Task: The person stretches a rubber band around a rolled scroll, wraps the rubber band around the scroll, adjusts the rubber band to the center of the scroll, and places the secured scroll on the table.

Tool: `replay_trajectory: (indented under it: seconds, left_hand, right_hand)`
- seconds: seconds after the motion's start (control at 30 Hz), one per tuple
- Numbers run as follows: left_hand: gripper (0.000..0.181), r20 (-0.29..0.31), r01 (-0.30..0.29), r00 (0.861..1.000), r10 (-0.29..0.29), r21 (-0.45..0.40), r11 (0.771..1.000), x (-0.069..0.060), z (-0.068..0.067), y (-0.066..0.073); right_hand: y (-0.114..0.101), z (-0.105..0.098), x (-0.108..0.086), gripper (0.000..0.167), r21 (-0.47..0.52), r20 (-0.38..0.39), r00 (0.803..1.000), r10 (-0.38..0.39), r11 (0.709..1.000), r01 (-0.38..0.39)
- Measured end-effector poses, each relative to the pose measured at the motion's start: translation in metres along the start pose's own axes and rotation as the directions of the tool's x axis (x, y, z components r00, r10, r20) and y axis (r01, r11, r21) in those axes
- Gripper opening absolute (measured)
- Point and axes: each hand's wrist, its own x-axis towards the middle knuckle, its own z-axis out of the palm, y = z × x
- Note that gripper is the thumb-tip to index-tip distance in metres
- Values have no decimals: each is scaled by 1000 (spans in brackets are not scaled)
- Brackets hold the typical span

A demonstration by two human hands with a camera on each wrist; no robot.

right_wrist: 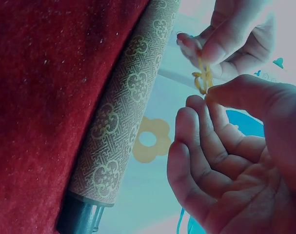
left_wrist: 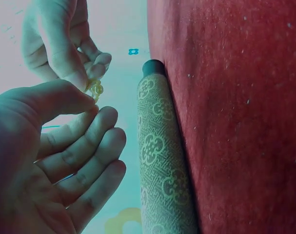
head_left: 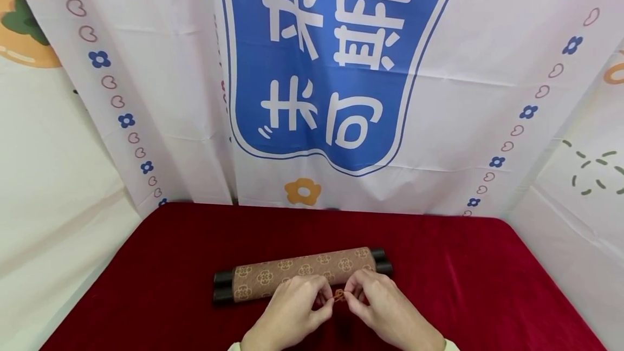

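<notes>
Orange cord (head_left: 339,295) | between left hand (head_left: 294,307) and right hand (head_left: 382,305), neither nearer | fingers of both pinching it | patterned roll (head_left: 303,267) just beyond, lying crosswise

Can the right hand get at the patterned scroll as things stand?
Probably yes: the right hand is close by the scroll with nothing seen between, though it may first have to release the orange cord it pinches.
</notes>
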Motion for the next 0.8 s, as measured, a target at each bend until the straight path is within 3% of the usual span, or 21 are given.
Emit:
replay_trajectory:
  seconds: [0.13,0.4,0.6,0.8]
  left_hand:
    - [19,-42,-6,999,7,19,1000,-1,-4,-3]
    - [23,-70,28,997,-26,29,999,-3,-15,-12]
    - [23,-104,62,993,-54,75,995,-5,-25,-19]
    - [21,-141,87,987,-71,113,990,-6,-32,-21]
  right_hand:
    - [2,0,-2,18,-11,-36,999,-11,1000,11]
    - [10,-4,-4,22,-98,-155,984,-84,993,69]
    - [17,-14,-3,19,-118,-177,982,-69,992,49]
    - [20,-20,-2,17,-91,-174,985,-4,996,-12]
